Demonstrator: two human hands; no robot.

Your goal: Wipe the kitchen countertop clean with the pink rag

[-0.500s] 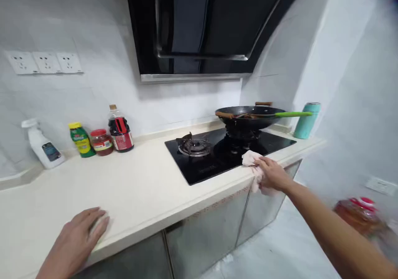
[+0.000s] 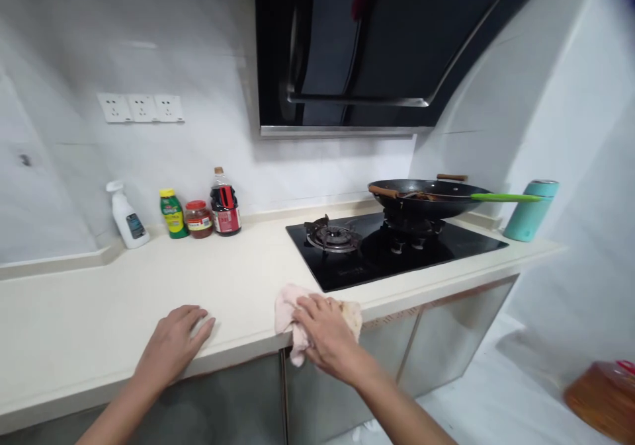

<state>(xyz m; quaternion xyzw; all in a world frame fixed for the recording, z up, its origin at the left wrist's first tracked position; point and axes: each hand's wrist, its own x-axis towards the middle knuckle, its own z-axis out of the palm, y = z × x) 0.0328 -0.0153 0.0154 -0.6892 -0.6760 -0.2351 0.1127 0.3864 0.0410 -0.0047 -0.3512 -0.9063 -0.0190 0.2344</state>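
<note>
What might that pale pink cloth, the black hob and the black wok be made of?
Pale pink crumpled cloth: matte fabric, perhaps cotton, judging by its soft folds.
Flat black rectangular hob: probably glass, since its smooth, glossy face shows reflections.
Round black wok: likely metal, perhaps iron, with some sheen inside; its brown handles look wooden, from their warm colour.

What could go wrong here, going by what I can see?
The pink cloth droops over the counter's front edge under the right hand, so any crumbs in it might drop to the floor. The green handle juts past the wok, overlapping the teal container in this view; a bump could perhaps dislodge the utensil.
</note>
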